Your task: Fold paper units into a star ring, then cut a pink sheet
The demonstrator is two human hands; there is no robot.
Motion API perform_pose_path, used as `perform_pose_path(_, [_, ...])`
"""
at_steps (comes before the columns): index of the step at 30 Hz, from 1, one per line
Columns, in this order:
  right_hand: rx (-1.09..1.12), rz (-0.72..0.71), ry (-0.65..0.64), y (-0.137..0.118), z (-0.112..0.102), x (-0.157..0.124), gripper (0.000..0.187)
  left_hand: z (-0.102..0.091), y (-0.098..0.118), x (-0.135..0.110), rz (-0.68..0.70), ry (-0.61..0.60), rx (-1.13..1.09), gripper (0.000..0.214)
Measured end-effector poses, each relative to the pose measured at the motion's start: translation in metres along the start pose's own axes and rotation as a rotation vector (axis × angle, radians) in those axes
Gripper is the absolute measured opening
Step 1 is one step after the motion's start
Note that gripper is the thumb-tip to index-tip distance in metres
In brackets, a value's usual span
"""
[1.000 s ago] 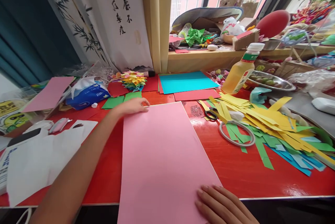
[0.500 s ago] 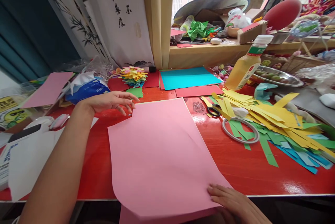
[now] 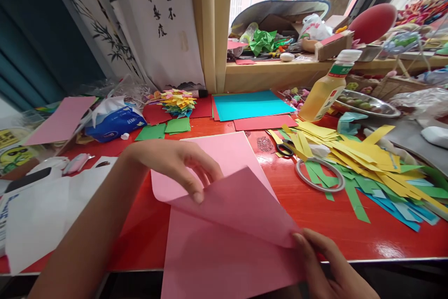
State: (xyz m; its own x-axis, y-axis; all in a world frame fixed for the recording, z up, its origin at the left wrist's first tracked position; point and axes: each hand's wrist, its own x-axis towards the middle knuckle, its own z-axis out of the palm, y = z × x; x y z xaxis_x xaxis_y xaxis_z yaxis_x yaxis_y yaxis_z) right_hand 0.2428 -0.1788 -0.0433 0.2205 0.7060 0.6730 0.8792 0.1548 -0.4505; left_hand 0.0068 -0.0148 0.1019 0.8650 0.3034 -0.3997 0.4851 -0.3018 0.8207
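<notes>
A large pink sheet of paper (image 3: 238,205) is partly lifted and bent over toward me, its raised edge sloping up to a corner near the middle. My left hand (image 3: 178,161) is at that raised edge, the thumb on the near side and the curled fingers going behind. My right hand (image 3: 325,261) pinches the sheet's right side between thumb and fingers. Beneath the lifted part, more pink paper (image 3: 224,147) lies flat on the red table (image 3: 322,224). The sheet's lower part reaches past the table's front edge.
On the right lie black-handled scissors (image 3: 285,148), a roll of tape (image 3: 320,187) and yellow (image 3: 371,149), green and blue paper strips. A juice bottle (image 3: 325,89) stands behind them. Blue paper (image 3: 252,104), small green sheets (image 3: 151,132) and a tissue pack (image 3: 115,119) lie farther back.
My left hand has come from the far left corner toward the middle, onto the raised paper edge. The top pink sheet has been lifted and bent over. My right hand now pinches its side.
</notes>
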Motion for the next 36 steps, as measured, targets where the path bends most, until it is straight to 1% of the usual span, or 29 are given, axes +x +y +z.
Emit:
perform_pose_path(2, [-0.027, 0.052, -0.064, 0.0, 0.003, 0.004, 0.021, 0.002, -0.004, 0.008, 0.048, 0.063, -0.019, 0.016])
perform_pose_path(4, [-0.042, 0.109, -0.141, -0.002, 0.003, 0.008, 0.022, 0.005, -0.009, 0.016, 0.089, 0.147, 0.008, 0.016])
perform_pose_path(6, [-0.051, 0.122, -0.129, -0.008, 0.001, 0.012, 0.028, 0.009, -0.012, 0.025, 0.112, 0.246, 0.025, 0.02])
perform_pose_path(8, [-0.05, 0.109, -0.066, -0.018, -0.002, 0.017, 0.039, 0.016, -0.012, 0.034, 0.135, 0.332, 0.019, 0.022])
perform_pose_path(10, [-0.014, 0.145, -0.086, -0.029, -0.004, 0.022, 0.045, 0.024, -0.01, 0.042, 0.169, 0.353, 0.021, 0.022])
perform_pose_path(12, [0.011, 0.277, -0.032, -0.037, -0.003, 0.028, 0.043, 0.032, -0.007, 0.049, 0.201, 0.299, 0.039, 0.022])
perform_pose_path(13, [0.036, 0.318, -0.012, -0.04, -0.002, 0.031, 0.041, 0.036, -0.006, 0.052, 0.21, 0.26, 0.04, 0.021])
perform_pose_path(15, [0.128, 0.38, -0.034, -0.043, 0.001, 0.037, 0.031, 0.041, -0.005, 0.056, 0.217, 0.198, 0.01, 0.019])
perform_pose_path(17, [0.228, 0.426, -0.077, -0.044, 0.003, 0.04, 0.024, 0.045, -0.004, 0.059, 0.221, 0.198, -0.064, 0.018])
perform_pose_path(19, [0.3, 0.469, -0.096, -0.045, 0.004, 0.041, 0.022, 0.048, -0.004, 0.062, 0.238, 0.216, -0.152, 0.018])
perform_pose_path(23, [0.367, 0.544, -0.066, -0.049, 0.007, 0.041, 0.021, 0.052, -0.006, 0.067, 0.287, 0.192, -0.288, 0.016])
perform_pose_path(26, [0.375, 0.565, -0.06, -0.051, 0.008, 0.041, 0.022, 0.053, -0.008, 0.069, 0.293, 0.188, -0.318, 0.015])
perform_pose_path(28, [0.357, 0.554, -0.072, -0.049, 0.007, 0.039, 0.024, 0.051, -0.007, 0.068, 0.273, 0.205, -0.276, 0.017])
perform_pose_path(30, [0.309, 0.543, -0.08, -0.047, 0.006, 0.037, 0.025, 0.046, -0.004, 0.062, 0.237, 0.183, -0.153, 0.018])
perform_pose_path(31, [0.279, 0.54, -0.078, -0.046, 0.005, 0.035, 0.025, 0.044, -0.002, 0.057, 0.218, 0.146, -0.064, 0.018])
perform_pose_path(33, [0.219, 0.524, -0.061, -0.046, 0.003, 0.029, 0.025, 0.04, 0.004, 0.043, 0.168, 0.027, 0.117, 0.018])
perform_pose_path(34, [0.206, 0.5, -0.049, -0.046, 0.002, 0.026, 0.024, 0.039, 0.006, 0.036, 0.15, 0.013, 0.18, 0.017])
perform_pose_path(36, [0.214, 0.405, -0.035, -0.048, 0.0, 0.019, 0.021, 0.038, 0.01, 0.02, 0.126, 0.048, 0.217, 0.016])
